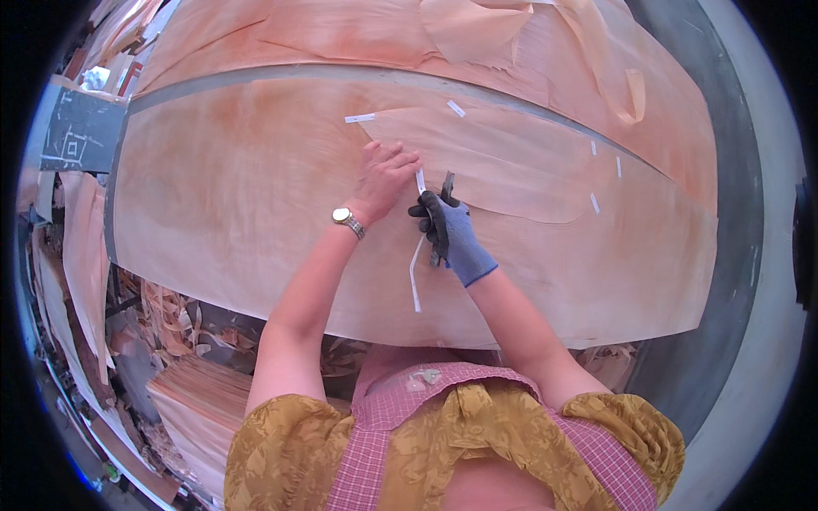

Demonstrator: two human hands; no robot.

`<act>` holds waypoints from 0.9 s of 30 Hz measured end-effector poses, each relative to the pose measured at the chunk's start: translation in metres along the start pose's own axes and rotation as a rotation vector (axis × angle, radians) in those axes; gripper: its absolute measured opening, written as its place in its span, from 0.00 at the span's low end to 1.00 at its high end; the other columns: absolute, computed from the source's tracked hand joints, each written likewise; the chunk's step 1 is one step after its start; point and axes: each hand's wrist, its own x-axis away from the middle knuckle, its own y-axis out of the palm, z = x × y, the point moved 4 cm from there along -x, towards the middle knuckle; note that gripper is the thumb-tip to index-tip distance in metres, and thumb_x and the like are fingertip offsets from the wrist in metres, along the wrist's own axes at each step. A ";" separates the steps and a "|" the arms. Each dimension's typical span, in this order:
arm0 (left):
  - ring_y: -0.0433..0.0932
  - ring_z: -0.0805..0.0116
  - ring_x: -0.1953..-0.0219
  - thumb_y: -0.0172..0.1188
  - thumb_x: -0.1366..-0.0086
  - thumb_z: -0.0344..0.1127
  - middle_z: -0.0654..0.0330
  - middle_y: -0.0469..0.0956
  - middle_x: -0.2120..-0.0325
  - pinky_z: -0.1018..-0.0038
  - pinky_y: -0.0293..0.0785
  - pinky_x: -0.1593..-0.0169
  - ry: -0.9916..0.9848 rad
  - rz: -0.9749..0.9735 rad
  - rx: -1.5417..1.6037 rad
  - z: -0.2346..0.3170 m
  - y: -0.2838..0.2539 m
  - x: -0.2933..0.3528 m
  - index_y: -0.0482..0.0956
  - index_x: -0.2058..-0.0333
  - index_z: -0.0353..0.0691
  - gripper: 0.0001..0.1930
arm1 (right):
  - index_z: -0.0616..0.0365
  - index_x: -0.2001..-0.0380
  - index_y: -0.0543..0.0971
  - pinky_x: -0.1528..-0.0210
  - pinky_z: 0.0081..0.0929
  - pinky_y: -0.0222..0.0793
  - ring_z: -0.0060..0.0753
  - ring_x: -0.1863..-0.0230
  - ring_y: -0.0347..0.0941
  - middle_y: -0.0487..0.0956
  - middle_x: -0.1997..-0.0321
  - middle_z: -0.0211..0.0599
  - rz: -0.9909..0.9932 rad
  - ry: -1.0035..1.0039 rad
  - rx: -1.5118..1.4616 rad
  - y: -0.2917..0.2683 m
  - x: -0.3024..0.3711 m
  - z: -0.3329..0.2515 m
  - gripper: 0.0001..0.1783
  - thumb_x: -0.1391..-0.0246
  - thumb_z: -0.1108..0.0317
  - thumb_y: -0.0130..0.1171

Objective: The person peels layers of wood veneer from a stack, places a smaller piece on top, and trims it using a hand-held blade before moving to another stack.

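A wide sheet of pale wood veneer [256, 179] lies in front of me. On it rests a smaller veneer piece [511, 162], with several short white tape strips stuck around its edges. My left hand [388, 179], bare and with a watch at the wrist, has its fingertips closed at the upper end of a white tape strip [420, 181]. Just right of it, my right hand [447, 226], in a blue-and-black glove, is wrapped around a dark narrow tool [449, 183] whose kind I cannot make out. The tape's loose tail [415, 277] hangs below the glove.
More reddish veneer sheets [341, 34] lie beyond, with a curled offcut [635, 94] on them. A veneer stack [200, 396] and scraps [166, 319] are below the near edge at left. A dark board [81, 132] stands at far left.
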 end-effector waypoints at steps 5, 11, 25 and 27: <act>0.70 0.62 0.41 0.52 0.43 0.22 0.67 0.76 0.46 0.60 0.57 0.37 0.046 -0.011 0.066 0.006 -0.003 0.013 0.79 0.48 0.51 0.24 | 0.55 0.64 0.75 0.83 0.21 0.64 0.23 0.83 0.71 0.82 0.73 0.36 0.040 -0.018 0.057 -0.001 -0.001 0.001 0.11 0.39 0.59 0.58; 0.69 0.64 0.40 0.52 0.41 0.24 0.67 0.76 0.46 0.61 0.58 0.37 0.155 -0.118 -0.052 0.019 0.000 0.024 0.79 0.49 0.51 0.22 | 0.58 0.66 0.77 0.82 0.20 0.62 0.19 0.85 0.68 0.80 0.78 0.34 0.068 -0.184 0.274 -0.029 0.020 -0.001 0.09 0.40 0.63 0.58; 0.69 0.61 0.42 0.53 0.48 0.22 0.64 0.76 0.46 0.64 0.60 0.39 0.202 -0.126 0.194 0.152 0.059 -0.024 0.76 0.47 0.46 0.27 | 0.59 0.64 0.78 0.80 0.18 0.66 0.19 0.81 0.71 0.81 0.74 0.35 0.253 -0.121 -0.065 -0.150 0.057 -0.006 0.13 0.41 0.59 0.60; 0.69 0.62 0.41 0.53 0.48 0.23 0.64 0.74 0.44 0.64 0.59 0.39 0.125 -0.187 0.294 0.148 0.067 -0.026 0.76 0.46 0.46 0.27 | 0.58 0.64 0.78 0.80 0.18 0.67 0.20 0.81 0.71 0.81 0.73 0.35 0.241 -0.129 -0.077 -0.153 0.054 -0.001 0.12 0.41 0.60 0.60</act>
